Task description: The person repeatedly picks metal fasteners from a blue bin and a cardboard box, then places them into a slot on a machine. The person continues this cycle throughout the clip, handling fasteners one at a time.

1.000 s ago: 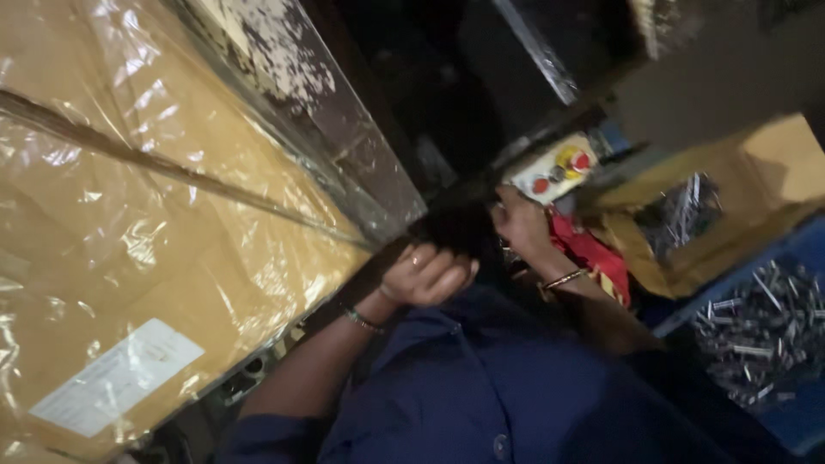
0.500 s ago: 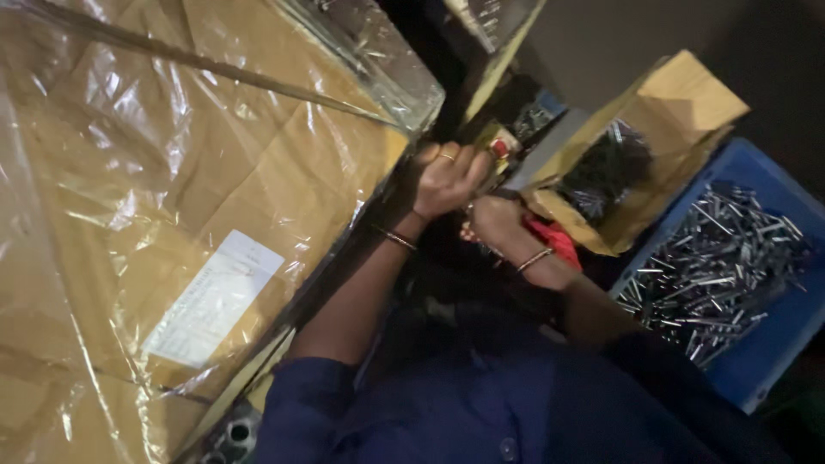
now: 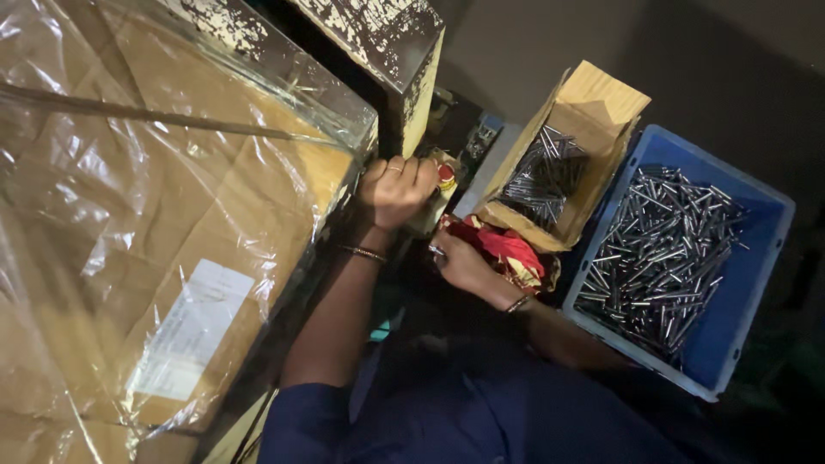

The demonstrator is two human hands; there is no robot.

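Plastic-wrapped cardboard carton (image 3: 146, 249): fills the left of the view, a pale label on its side; it now sits much closer and lower than a second ago, because my head has swung down toward the work.

Blue plastic crate (image 3: 756, 249): far right, heaped with loose steel pins (image 3: 662, 249); half a second ago only part of it showed, now nearly all of it.

Open cardboard box (image 3: 601, 103): just left of the crate, touching it, holding a darker pile of the same kind of pins.

Red cloth (image 3: 503, 245): crumpled at the foot of the box, beside my right hand.

My left hand (image 3: 395, 189): forearm stretched up from the blue sleeve, wrist bangle showing, fingers curled into a fist around a small package with a red spot (image 3: 443, 180), pressed near the carton's corner (what lies under the fist is hidden). It has come up from beside my right hand to this higher spot.

My right hand (image 3: 464, 262): lower, wrist bent inward, fingertips pinching a small bright metal piece (image 3: 436, 250) against the cloth's edge; closed, though I cannot tell how firmly.
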